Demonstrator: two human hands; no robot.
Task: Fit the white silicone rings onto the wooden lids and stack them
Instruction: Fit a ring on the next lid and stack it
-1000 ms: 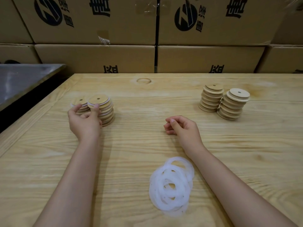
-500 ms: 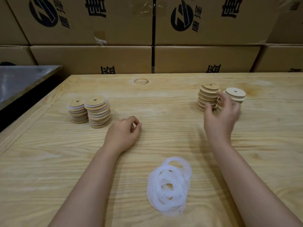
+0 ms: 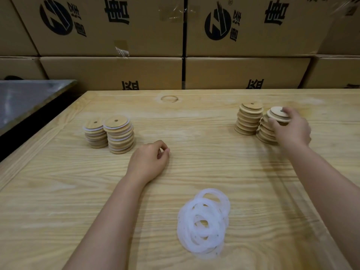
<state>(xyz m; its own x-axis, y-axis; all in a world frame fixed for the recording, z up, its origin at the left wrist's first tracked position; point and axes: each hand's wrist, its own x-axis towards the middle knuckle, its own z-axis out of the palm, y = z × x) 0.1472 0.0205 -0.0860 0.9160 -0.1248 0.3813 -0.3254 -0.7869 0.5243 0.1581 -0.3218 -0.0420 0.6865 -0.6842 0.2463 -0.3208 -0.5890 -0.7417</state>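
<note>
Two stacks of wooden lids with white rings fitted stand at the left of the wooden table. At the right stand two stacks of bare wooden lids. My right hand grips the top lid of the nearer right stack, thumb on its near edge and fingers over its far side. My left hand rests on the table in the middle, fingers loosely curled, holding nothing. A pile of white silicone rings lies near the front edge.
Cardboard boxes are stacked in a wall right behind the table. A grey metal surface sits at the far left, with a dark gap between it and the table's left edge.
My left hand left the ringed stacks and came to rest mid-table. My right hand travelled from the table's middle to the right stacks and closed on the top lid.
</note>
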